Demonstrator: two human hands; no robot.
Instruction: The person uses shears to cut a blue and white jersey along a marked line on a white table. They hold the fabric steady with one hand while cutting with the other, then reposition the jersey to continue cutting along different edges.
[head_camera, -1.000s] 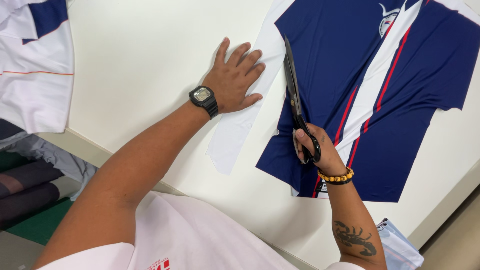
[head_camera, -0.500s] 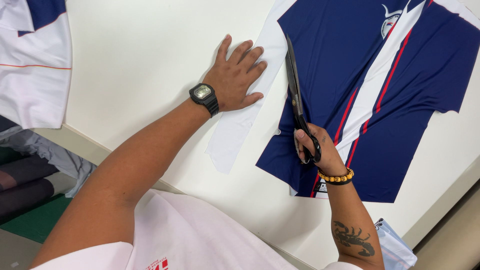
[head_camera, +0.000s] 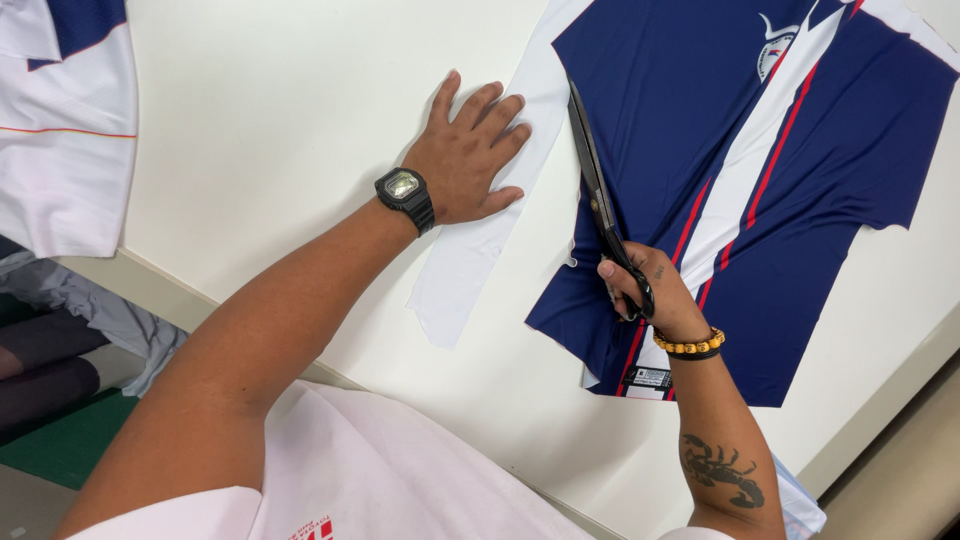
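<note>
One navy panel (head_camera: 690, 150) striped white and red, right hand (head_camera: 655, 295) fingers gripping scissors (head_camera: 600, 200), left hand (head_camera: 465, 160) flat.

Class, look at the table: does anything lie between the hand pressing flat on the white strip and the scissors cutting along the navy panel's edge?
Nothing visible does. The left hand lies flat on the white strip, and only bare strip separates its fingertips from the scissors, which the right hand holds along the edge of the navy panel.
</note>
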